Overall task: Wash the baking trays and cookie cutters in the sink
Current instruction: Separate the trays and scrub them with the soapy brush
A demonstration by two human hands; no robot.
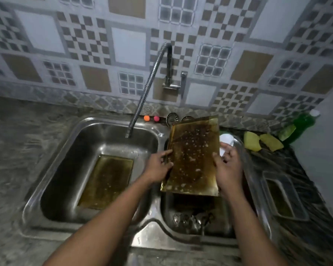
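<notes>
A gold baking tray point(193, 156) speckled with crumbs and dark stains is held tilted over the right sink basin point(229, 227). My left hand point(159, 167) grips its left edge and my right hand point(228, 166) grips its right edge. A second gold tray point(107, 181) lies flat on the bottom of the left sink basin point(65, 169). Several metal cookie cutters point(190, 220) lie in the right basin below the held tray. The flexible tap point(144, 93) ends over the left basin, with no water visibly running.
Yellow sponges point(261, 143) and a green dish-soap bottle point(300, 125) sit on the counter at right, near a white cup point(226, 140). A clear container point(283, 198) rests at right front. Orange and pink balls point(151, 118) and a sink strainer point(172, 118) line the back rim.
</notes>
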